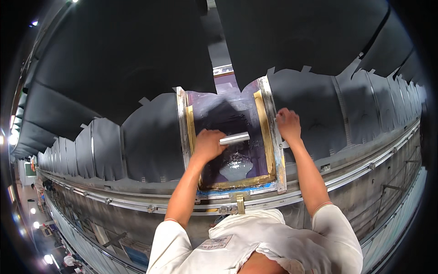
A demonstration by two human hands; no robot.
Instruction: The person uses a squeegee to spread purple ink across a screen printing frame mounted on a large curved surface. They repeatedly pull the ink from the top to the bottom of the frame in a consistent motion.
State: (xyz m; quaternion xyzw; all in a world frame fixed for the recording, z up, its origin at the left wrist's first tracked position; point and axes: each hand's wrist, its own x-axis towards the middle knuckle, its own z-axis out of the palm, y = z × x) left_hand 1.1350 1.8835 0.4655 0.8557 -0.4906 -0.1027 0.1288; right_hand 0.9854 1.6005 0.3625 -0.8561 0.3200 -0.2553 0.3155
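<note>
A printing screen (271, 107) in a worn metal frame lies before me, with yellow tape along the inside of its sides. Its mesh is dark purple, and a wet, shiny pool of ink (237, 169) shows toward the near end. My left hand (208, 144) is closed round the left end of a squeegee (235, 138) with a silver bar, held crosswise over the mesh. The squeegee's lower edge is hard to make out. At the frame's right side bar, my right hand (289, 124) has its fingers curled in against the edge; its palm is hidden.
Dark fabric panels (310, 114) lie in a long row on both sides of the screen. Larger black sheets (123, 50) cover the far side. A metal rail (346, 180) runs along the near edge, with a brass-coloured bracket (240, 203) below the frame.
</note>
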